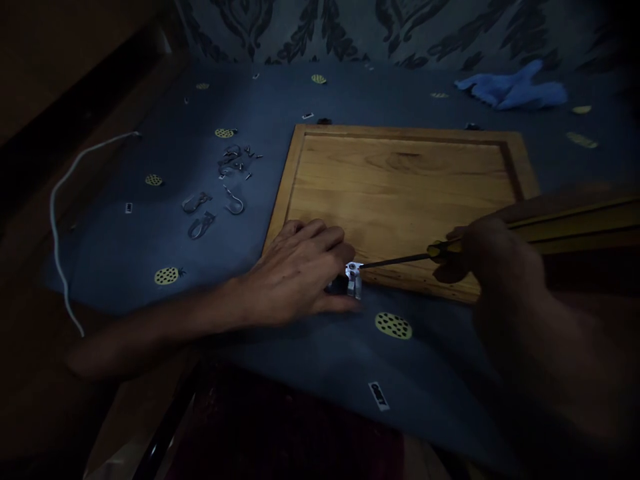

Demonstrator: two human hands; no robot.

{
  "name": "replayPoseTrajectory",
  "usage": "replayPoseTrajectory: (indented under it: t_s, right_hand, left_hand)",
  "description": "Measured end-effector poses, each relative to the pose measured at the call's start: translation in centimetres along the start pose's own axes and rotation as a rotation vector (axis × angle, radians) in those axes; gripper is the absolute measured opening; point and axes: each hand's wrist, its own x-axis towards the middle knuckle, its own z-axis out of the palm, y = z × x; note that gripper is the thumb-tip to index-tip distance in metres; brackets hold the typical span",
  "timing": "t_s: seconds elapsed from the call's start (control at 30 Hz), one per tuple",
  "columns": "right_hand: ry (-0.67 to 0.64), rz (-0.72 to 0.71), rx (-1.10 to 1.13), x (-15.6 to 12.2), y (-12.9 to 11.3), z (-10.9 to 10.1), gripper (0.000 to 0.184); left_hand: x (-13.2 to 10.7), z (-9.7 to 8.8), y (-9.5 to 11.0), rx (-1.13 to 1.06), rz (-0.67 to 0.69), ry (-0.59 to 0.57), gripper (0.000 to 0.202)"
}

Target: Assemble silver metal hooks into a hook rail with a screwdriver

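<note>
A wooden board (pixel 400 180) with a raised rim lies on the blue patterned cloth. At its near edge sits a small shiny metal hook (pixel 353 277), brightly lit. My left hand (pixel 305 273) is closed around the hook at the board edge, fingers bent on top and thumb below. My right hand (pixel 500 267), slightly blurred, grips a screwdriver (pixel 395 261) with a yellow and black handle. The screwdriver's dark shaft points left, its tip at the hook's plate. Whether the tip sits in a screw is too small to tell.
Left of the board lie several loose metal hooks (pixel 201 225) and a small pile of screws (pixel 245 160). A blue cloth rag (pixel 515 87) is crumpled at the back right. Along the left edge runs a white cable (pixel 54 220). A patterned wall (pixel 340 30) stands behind.
</note>
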Motion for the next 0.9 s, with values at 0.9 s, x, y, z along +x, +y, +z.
replayPoseTrajectory:
  t_s: [0.9]
  right_hand:
    - [-0.227, -0.149, -0.066, 0.9, 0.1, -1.1, 0.028]
  left_hand:
    - [0.0, 0.0, 0.0, 0.005, 0.008, -0.008, 0.056]
